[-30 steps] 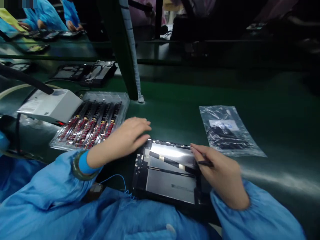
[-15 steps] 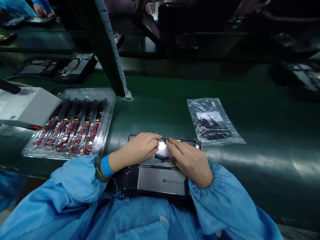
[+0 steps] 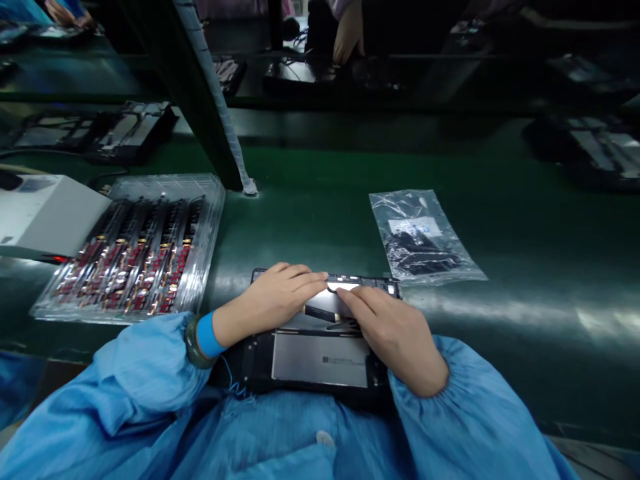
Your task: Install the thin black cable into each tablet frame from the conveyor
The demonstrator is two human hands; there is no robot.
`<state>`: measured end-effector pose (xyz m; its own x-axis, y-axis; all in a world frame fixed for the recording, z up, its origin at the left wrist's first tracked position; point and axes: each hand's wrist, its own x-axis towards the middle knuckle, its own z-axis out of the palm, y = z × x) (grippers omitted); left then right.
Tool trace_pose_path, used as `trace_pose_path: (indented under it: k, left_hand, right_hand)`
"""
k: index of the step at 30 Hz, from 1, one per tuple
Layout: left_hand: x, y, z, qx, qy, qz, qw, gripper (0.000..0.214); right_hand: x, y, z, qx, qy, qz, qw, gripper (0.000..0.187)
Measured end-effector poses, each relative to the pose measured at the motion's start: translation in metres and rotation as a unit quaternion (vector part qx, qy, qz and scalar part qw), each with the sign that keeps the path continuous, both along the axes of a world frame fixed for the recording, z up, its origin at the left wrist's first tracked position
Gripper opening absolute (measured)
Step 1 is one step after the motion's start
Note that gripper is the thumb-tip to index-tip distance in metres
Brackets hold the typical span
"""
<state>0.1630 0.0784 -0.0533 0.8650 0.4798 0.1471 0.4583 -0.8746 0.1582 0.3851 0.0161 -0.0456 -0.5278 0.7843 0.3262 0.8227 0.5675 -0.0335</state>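
Observation:
An opened tablet (image 3: 320, 360) with a silver battery panel and black frame lies in front of me, close to my body. My left hand (image 3: 283, 297) rests over its upper left part, fingers together and tips at the far edge. My right hand (image 3: 395, 333) is bent over the upper right part, its fingertips by a small dark strip (image 3: 332, 289) near the bright inner plate. Both hands look closed; what lies under the fingers is hidden. A black flat cable (image 3: 323, 313) crosses the tablet between them.
A clear plastic tray (image 3: 213, 227) of circuit boards stands left, beside a white box (image 3: 47, 213). A clear bag (image 3: 425, 240) of black parts lies right. A dark post (image 3: 210, 120) rises behind. More devices (image 3: 135, 130) sit farther back. Another person's hand (image 3: 349, 37) hangs across the bench.
My right hand has shifted slightly right and down, baring more of the bright plate. My left fingertips have slid a little right. Another person's hand has appeared at the back.

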Motion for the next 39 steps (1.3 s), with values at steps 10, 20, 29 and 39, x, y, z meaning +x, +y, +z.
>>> trace_pose_path:
  k: [10,20,29,39]
  left_hand:
    - [0.0,0.001,-0.003,0.027,0.015,-0.01,0.999,0.037]
    - [0.0,0.0,-0.002,0.043,0.02,-0.017,0.999,0.036]
    - [0.001,0.0,-0.002,0.051,0.019,-0.02,0.998,0.037]
    - [0.001,-0.001,0.0,0.061,0.039,-0.019,0.997,0.036]
  right_hand:
    - [0.016,-0.009,-0.003,0.034,-0.005,0.008,0.999,0.03]
    - [0.019,-0.004,-0.014,0.064,-0.012,-0.008,0.998,0.026]
    - [0.018,-0.005,-0.013,0.061,-0.013,-0.009,0.998,0.026]
    - [0.021,-0.01,-0.011,0.042,-0.051,-0.027,0.997,0.033]
